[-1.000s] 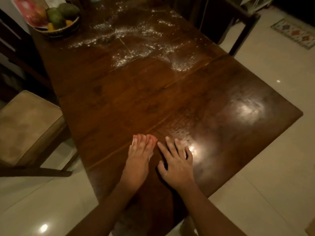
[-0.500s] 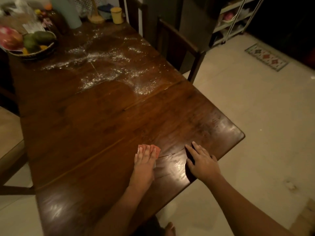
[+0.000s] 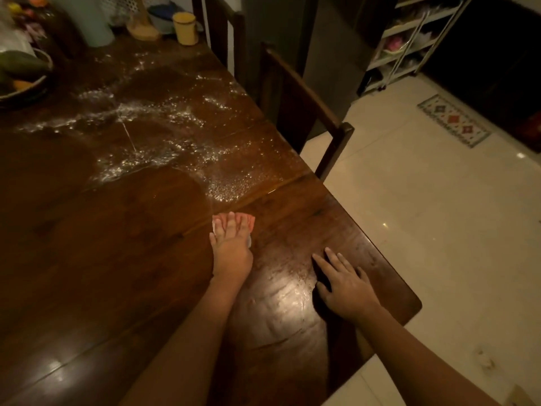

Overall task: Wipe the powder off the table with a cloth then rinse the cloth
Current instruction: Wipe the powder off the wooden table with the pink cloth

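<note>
I see white powder (image 3: 164, 153) on the dark brown table (image 3: 87, 259), a pink cloth (image 3: 251, 221), a yellow cup (image 3: 185, 27) and a diamond-patterned rug (image 3: 455, 121).

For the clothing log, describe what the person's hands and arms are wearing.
Nothing shows on either. The left hand and right hand are ungloved, with no ring, watch or bracelet visible. No sleeve comes into view above either wrist, right to the frame edge.

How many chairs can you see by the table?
2. Both stand along the right edge of the table: the near chair beside the powder patch, the far chair up by the yellow cup. Others may be hidden.
</note>
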A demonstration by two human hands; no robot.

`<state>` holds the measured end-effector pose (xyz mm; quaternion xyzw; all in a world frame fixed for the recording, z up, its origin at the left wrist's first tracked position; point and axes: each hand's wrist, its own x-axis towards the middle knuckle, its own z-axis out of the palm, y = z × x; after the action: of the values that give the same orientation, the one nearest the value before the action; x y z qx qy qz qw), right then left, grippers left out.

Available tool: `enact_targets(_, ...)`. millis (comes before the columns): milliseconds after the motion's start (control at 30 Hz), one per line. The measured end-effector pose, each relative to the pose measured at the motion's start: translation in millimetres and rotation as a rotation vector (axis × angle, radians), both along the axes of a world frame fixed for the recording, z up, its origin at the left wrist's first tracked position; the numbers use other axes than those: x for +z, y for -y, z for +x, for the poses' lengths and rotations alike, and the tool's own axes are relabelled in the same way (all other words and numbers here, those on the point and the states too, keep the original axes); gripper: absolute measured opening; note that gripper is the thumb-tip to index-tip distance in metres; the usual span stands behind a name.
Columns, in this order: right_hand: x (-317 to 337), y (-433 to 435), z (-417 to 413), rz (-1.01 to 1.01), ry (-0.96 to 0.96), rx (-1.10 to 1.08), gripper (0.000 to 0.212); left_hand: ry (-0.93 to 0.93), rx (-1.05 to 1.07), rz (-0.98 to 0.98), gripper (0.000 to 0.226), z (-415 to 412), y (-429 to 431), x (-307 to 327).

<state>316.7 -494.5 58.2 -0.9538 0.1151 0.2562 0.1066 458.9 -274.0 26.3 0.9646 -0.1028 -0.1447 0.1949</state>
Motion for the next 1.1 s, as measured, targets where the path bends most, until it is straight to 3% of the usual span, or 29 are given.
enact_targets(167,-4.2,-6.9,50.8,0.036,0.004,0.046,0.065,-0.054,-0.15,-0.099,0.07,-33.9,-65.2,-13.7)
enact_targets(233,-6.1,-10.3,70.2,0.047,-0.011,0.079,0.065,-0.034,-0.004,-0.043,0.063,-40.6,-97.2,-11.8)
enact_targets(367,-10.3,-17.0,95.8,0.054,-0.012,0.15,0.069,-0.02,0.517,-0.001,0.065,-23.1,-121.9,-0.4)
enact_targets(433,-13.2,-23.1,97.9,0.036,-0.015,0.167,0.07,-0.004,0.602,0.075,0.061,8.1,-111.8,-3.0)
enact_targets(500,-15.3,-26.1,94.7,0.01,-0.019,0.175,0.07,0.019,0.551,0.134,0.056,32.3,-85.3,-9.5)
enact_targets(600,-13.7,-21.7,94.5,-0.009,-0.015,0.208,0.07,0.103,0.314,0.096,0.056,35.1,-30.6,-13.3)
enact_targets(700,-13.6,-8.3,99.0,-0.04,0.032,0.281,0.071,0.105,0.079,0.032,0.075,-2.7,5.3,-7.9)
enact_targets(833,-15.9,21.5,112.3,0.014,0.101,0.396,0.062,0.155,0.052,0.033,0.083,-33.9,-21.2,-1.1)
enact_targets(1000,-0.9,58.4,146.7,0.042,0.126,0.626,0.054,0.092,0.69,0.024,0.071,-25.6,-41.5,-6.9)
enact_targets(1100,21.2,76.3,170.3,0.079,0.09,0.764,0.051,0.189,0.833,0.106,0.052,0.3,13.2,-2.6)
